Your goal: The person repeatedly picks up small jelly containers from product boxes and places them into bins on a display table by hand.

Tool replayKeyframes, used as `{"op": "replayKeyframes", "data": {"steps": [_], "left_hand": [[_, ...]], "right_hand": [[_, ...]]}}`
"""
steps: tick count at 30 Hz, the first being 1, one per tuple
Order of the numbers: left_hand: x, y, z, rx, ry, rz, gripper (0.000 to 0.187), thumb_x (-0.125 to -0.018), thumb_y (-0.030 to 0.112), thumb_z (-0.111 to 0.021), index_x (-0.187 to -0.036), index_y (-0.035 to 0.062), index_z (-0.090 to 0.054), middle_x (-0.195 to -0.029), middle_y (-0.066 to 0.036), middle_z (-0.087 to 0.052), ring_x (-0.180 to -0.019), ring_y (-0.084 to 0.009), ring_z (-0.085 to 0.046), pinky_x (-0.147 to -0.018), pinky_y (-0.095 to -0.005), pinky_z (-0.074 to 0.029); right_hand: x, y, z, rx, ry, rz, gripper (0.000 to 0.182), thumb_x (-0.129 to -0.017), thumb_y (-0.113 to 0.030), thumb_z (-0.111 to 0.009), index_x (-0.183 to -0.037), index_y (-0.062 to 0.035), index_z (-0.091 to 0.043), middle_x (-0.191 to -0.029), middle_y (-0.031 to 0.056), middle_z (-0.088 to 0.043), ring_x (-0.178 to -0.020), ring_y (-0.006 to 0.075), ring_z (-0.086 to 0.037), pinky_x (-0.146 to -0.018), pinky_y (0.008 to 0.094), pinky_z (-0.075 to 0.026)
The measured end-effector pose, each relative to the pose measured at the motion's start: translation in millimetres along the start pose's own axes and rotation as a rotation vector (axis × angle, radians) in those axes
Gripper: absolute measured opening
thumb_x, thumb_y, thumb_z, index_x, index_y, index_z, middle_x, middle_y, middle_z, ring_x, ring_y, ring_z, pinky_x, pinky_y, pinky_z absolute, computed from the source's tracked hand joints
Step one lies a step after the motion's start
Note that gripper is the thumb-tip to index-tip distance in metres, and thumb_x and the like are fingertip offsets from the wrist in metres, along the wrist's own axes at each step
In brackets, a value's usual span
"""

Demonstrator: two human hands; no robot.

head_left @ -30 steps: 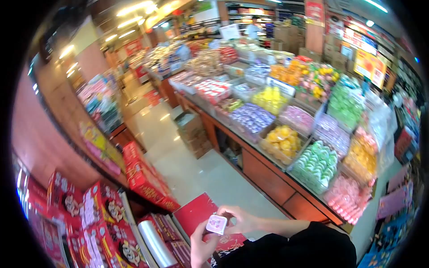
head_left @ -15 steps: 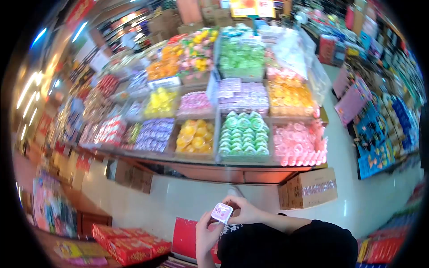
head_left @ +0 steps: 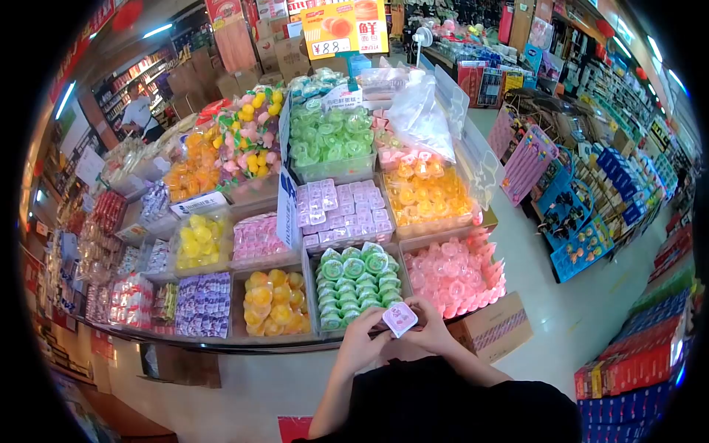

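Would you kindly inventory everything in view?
tub: one, lilac, between both hands
green packs: many, green, front centre tray
pink packs: many, pink, right of green
orange packs: many, yellow-orange, left of green
lilac packs: many, lilac, behind green
price sign: one, yellow, top centre
cardboard boxes: several, brown, floor and background
other person: one, white top, far left
other goods: countless, mixed, all around
left hand: one, bare, tub's left
right hand: one, bare, tub's right
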State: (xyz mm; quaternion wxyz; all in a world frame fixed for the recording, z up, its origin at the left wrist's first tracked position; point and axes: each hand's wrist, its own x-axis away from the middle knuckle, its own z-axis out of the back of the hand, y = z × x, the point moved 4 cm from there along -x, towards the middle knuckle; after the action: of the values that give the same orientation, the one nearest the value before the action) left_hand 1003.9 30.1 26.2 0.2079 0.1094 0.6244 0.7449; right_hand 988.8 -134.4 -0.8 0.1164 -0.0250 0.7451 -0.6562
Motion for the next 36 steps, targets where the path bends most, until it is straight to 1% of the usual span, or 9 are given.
{"op": "replayKeyframes", "data": {"steps": [7, 12, 17, 23, 25, 29, 31, 34, 36], "left_hand": [[-38, -18, 42, 0.041, 0.029, -0.007, 0.036, -0.079, -0.005, -0.068, -0.114, -0.002, -0.062, -0.108, -0.01, -0.06, -0.095, -0.0184, -0.063, -0.084, -0.0296, -0.051], [-55, -33, 54, 0.071, 0.055, 0.021, 0.036, -0.079, -0.003, -0.07, -0.114, -0.0019, -0.062, -0.106, -0.009, -0.061, -0.095, -0.0183, -0.063, -0.083, -0.0294, -0.051], [-70, -39, 69, -0.006, 0.175, -0.044, 0.035, -0.077, -0.002, -0.071, -0.111, -0.002, -0.063, -0.104, -0.01, -0.062, -0.091, -0.02, -0.065, -0.078, -0.0295, -0.051], [-90, -42, 94, -0.018, 0.308, -0.014, 0.032, -0.078, -0.002, -0.071, -0.109, 0.0002, -0.064, -0.102, -0.009, -0.063, -0.09, -0.0184, -0.066, -0.077, -0.0288, -0.052], [-104, -43, 100, -0.018, 0.34, -0.021, 0.031, -0.078, -0.002, -0.071, -0.108, 0.0009, -0.065, -0.1, -0.009, -0.063, -0.089, -0.0184, -0.066, -0.076, -0.0288, -0.053], [-125, -57, 103, -0.062, 0.371, -0.008, 0.03, -0.078, 0.001, -0.073, -0.107, 0.0025, -0.066, -0.095, -0.008, -0.064, -0.087, -0.0168, -0.066, -0.072, -0.0283, -0.053], [-133, -66, 98, -0.062, 0.38, 0.037, 0.03, -0.078, 0.004, -0.074, -0.107, 0.0032, -0.067, -0.095, -0.008, -0.064, -0.087, -0.0158, -0.066, -0.071, -0.0276, -0.053], [-145, -83, 88, -0.013, 0.419, 0.087, 0.03, -0.078, 0.005, -0.073, -0.108, 0.004, -0.068, -0.098, -0.007, -0.062, -0.087, -0.0153, -0.065, -0.07, -0.0271, -0.053], [-152, -95, 83, -0.039, 0.421, 0.083, 0.034, -0.079, 0.005, -0.071, -0.112, 0.0047, -0.066, -0.101, -0.007, -0.06, -0.09, -0.0162, -0.063, -0.07, -0.0279, -0.053]], "right_hand": [[-60, 19, -7, 0.134, -0.014, -0.023, 0.05, -0.076, -0.005, -0.078, -0.116, -0.0074, -0.048, -0.111, 0.0028, -0.056, -0.106, 0.0139, -0.059, -0.09, 0.0329, -0.05], [-86, 40, -3, 0.062, -0.044, -0.045, 0.053, -0.077, -0.004, -0.076, -0.121, -0.0075, -0.047, -0.112, 0.0028, -0.056, -0.107, 0.0143, -0.058, -0.09, 0.032, -0.05], [-119, 51, -3, 0.027, -0.133, -0.048, 0.055, -0.08, -0.002, -0.075, -0.125, -0.0075, -0.044, -0.113, 0.0043, -0.057, -0.106, 0.0145, -0.059, -0.089, 0.0317, -0.05], [-170, 51, -11, -0.019, -0.24, -0.054, 0.053, -0.081, 0.0, -0.072, -0.125, -0.0067, -0.043, -0.114, 0.005, -0.058, -0.104, 0.0132, -0.059, -0.084, 0.0294, -0.052], [-188, 51, -10, -0.001, -0.237, 0.0, 0.052, -0.081, 0.0, -0.072, -0.125, -0.0064, -0.045, -0.114, 0.0051, -0.058, -0.104, 0.0131, -0.059, -0.084, 0.0293, -0.052], [-205, 66, 6, 0.121, -0.176, -0.011, 0.048, -0.082, -0.002, -0.072, -0.124, -0.0046, -0.049, -0.117, 0.0062, -0.057, -0.107, 0.0139, -0.058, -0.084, 0.0304, -0.053], [-209, 71, 10, 0.012, -0.157, -0.047, 0.05, -0.082, -0.003, -0.072, -0.127, -0.0035, -0.05, -0.117, 0.0043, -0.054, -0.108, 0.0146, -0.058, -0.083, 0.0299, -0.053], [-205, 68, 16, 0.011, -0.054, -0.132, 0.048, -0.082, -0.004, -0.072, -0.127, -0.0034, -0.054, -0.116, 0.0015, -0.05, -0.106, 0.0148, -0.059, -0.08, 0.0278, -0.052], [-207, 79, 24, 0.104, -0.02, -0.11, 0.048, -0.082, -0.004, -0.072, -0.127, -0.004, -0.054, -0.116, 0.0014, -0.049, -0.104, 0.0144, -0.059, -0.079, 0.0274, -0.051]]}}
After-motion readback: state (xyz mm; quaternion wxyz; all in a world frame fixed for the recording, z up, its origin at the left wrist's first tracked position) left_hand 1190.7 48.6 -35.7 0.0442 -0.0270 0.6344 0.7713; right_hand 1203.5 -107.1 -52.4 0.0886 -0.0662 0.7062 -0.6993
